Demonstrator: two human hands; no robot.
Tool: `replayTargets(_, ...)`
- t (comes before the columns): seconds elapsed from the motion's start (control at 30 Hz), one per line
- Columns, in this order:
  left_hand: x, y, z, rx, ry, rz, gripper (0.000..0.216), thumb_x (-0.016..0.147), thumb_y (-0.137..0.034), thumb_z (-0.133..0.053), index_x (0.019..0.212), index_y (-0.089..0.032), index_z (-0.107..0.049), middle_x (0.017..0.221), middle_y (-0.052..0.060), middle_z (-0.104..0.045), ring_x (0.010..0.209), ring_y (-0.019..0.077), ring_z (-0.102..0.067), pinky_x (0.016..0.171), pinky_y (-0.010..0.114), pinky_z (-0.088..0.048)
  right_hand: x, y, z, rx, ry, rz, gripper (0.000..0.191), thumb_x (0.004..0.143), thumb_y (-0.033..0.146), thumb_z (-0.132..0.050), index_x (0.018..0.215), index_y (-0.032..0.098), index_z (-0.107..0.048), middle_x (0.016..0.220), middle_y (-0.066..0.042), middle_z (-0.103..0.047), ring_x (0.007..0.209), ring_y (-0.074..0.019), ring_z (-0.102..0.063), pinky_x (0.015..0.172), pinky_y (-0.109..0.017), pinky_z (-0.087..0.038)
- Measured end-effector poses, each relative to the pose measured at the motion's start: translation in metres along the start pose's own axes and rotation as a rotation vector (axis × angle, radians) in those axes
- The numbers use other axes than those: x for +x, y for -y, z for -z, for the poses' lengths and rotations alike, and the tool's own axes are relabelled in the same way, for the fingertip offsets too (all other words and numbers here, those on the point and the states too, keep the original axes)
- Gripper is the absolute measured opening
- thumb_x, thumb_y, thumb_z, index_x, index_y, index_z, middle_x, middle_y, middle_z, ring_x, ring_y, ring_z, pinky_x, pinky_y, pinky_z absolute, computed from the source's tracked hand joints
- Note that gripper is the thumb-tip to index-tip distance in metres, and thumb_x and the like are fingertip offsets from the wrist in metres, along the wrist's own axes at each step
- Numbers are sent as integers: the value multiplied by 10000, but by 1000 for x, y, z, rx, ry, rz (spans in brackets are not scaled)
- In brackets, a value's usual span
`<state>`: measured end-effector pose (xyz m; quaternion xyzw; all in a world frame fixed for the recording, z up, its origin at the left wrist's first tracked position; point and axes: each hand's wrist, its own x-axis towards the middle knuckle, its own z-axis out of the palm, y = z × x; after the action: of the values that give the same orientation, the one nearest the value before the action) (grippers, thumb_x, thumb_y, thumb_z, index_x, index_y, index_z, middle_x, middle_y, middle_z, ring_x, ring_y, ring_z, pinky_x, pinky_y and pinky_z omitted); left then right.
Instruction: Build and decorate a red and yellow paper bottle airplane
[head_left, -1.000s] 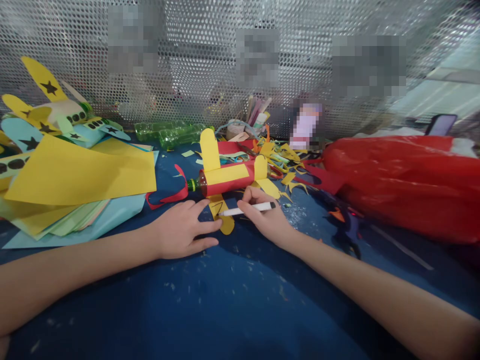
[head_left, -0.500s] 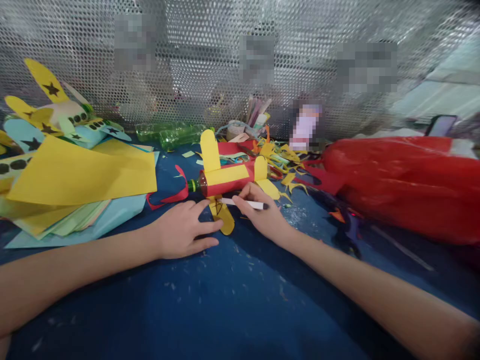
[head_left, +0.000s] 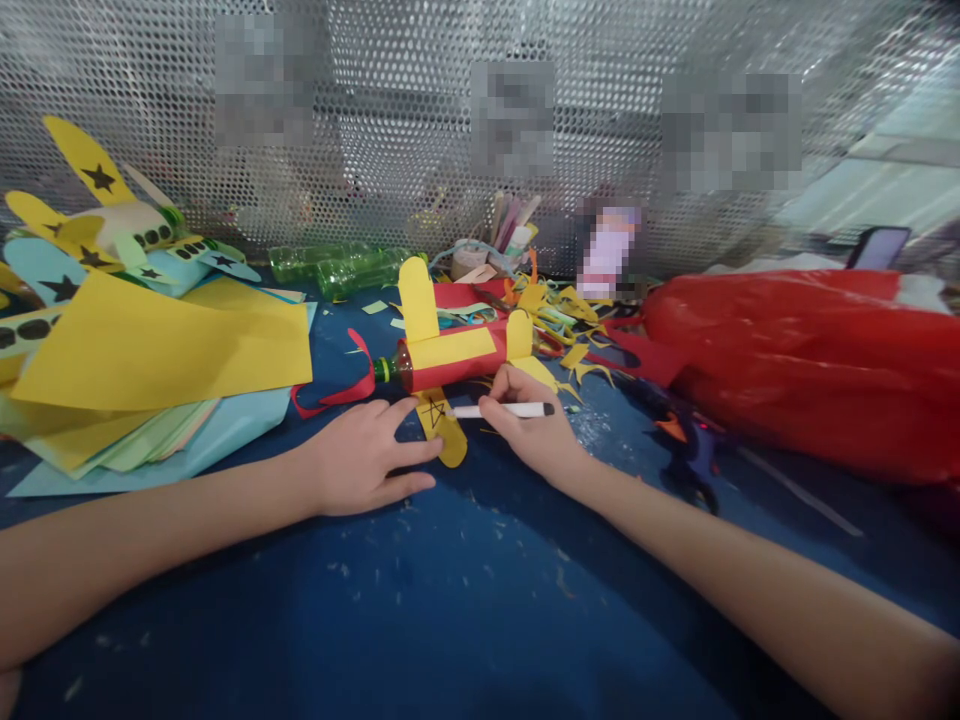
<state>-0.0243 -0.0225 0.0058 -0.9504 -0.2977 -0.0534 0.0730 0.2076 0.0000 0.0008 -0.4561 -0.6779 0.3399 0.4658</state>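
Note:
A toy plane point(head_left: 457, 358) made from a bottle wrapped in red and yellow paper lies on the blue table, its green neck to the left. Its near yellow wing point(head_left: 448, 440) bears a star outline in black. My left hand point(head_left: 367, 455) rests with fingers spread, the fingertips touching that wing. Between the fingers of my right hand point(head_left: 536, 425) is a white marker point(head_left: 517, 410), its tip at the right side of the star. A curled red paper strip point(head_left: 341, 398) sits by the bottle neck.
Yellow and pastel paper sheets point(head_left: 165, 345) are stacked at left, before finished paper planes point(head_left: 120, 235). Green bottles point(head_left: 352, 268), paper scraps point(head_left: 555, 300) and a cup of tools point(head_left: 480, 258) stand behind. A red plastic bag point(head_left: 810, 370) and a dark blue tool point(head_left: 694, 450) lie right.
My right hand has moved the marker slightly right and down, away from the star's middle. More of the star's outline shows. My left hand stays almost still.

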Motion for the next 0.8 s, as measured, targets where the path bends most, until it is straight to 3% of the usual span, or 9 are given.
replayTargets(0.37,0,-1,0,-13,13,9,582,988,-547,-197,1300,-272,-605,1352,229,-497,941,297,-591,808,478,-485,1,3,2,-87,-93,-2,182,678,255,-546,566,243,-403,489,67,-377,451,-91,-325,440,-261,-250)
replayTargets(0.8,0,-1,-1,-23,-8,7,590,988,-548,-203,1280,-256,-624,1336,227,-508,929,288,-590,805,472,-485,0,1,-3,-9,82,11,210,784,267,-581,649,232,-424,539,75,-408,464,-81,-318,435,-251,-240)
